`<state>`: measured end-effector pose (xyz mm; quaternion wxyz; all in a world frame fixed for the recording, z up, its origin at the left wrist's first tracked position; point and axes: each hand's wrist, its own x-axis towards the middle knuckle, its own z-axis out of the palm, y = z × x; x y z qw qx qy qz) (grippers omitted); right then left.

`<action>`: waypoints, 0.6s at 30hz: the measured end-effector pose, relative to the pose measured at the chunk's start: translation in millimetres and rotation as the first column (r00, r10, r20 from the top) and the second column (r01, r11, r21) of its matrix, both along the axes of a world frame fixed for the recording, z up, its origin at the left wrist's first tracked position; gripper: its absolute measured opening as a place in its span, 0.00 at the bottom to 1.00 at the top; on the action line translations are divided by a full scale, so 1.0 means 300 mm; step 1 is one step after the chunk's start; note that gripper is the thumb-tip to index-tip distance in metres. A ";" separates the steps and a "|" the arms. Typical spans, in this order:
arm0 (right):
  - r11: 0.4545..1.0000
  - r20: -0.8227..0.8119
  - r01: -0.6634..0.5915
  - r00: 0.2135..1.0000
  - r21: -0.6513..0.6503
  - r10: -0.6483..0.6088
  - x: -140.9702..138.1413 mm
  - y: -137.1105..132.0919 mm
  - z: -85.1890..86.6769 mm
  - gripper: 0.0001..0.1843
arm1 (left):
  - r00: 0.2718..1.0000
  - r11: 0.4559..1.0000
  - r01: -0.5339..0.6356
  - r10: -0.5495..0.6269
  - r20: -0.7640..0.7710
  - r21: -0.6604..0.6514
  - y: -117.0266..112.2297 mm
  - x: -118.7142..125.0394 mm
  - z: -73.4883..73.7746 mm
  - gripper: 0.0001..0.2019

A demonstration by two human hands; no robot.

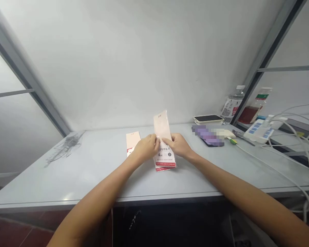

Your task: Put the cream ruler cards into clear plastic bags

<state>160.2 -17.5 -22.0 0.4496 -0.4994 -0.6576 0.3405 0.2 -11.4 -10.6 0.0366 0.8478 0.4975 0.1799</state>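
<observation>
Both hands are on a flat pink-and-white ruler-set packet (162, 127) with a red strip and printed Chinese text, tilted up over the desk. At its left edge, my left hand (147, 145) is closed with the fingertips pinched on the packet. My right hand (180, 145) grips the opposite edge, its thumb lying across the front. The red edge of a second packet (161, 169) shows just under the first; whether it is held or resting on the desk I cannot tell. Another similar packet (133, 138) lies flat behind my left forearm, partly covered by it.
At the right stand a phone (209, 119), a clear bottle (232, 105) and a bottle of reddish liquid (254, 108). Nearby lie a blurred purple item (208, 136), scissors (243, 137), a white power strip (261, 129) and loose cables (270, 166). Dark scribbles (65, 147) mark the desk's left.
</observation>
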 end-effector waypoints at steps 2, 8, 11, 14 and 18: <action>1.000 0.026 0.025 0.999 0.019 -0.025 0.001 0.002 -0.005 0.14 | 0.998 0.999 0.024 -0.022 -0.061 0.023 -0.003 -0.001 -0.002 0.11; 0.999 0.030 -0.007 1.000 0.048 0.005 -0.002 -0.005 0.000 0.14 | 0.984 0.994 -0.077 0.089 -0.154 0.083 -0.008 0.015 -0.004 0.13; 0.998 0.042 0.002 0.999 0.062 -0.005 -0.001 -0.007 0.006 0.14 | 0.974 0.993 -0.060 0.080 -0.214 0.097 -0.008 0.021 -0.004 0.14; 0.999 0.057 0.002 0.998 0.050 -0.005 0.005 -0.004 0.009 0.14 | 0.969 0.999 -0.002 0.015 -0.245 0.054 -0.006 0.017 -0.002 0.12; 0.999 0.084 -0.009 0.996 0.044 0.005 0.013 0.000 0.010 0.14 | 0.965 1.000 0.022 -0.020 -0.260 0.006 -0.008 0.009 0.007 0.10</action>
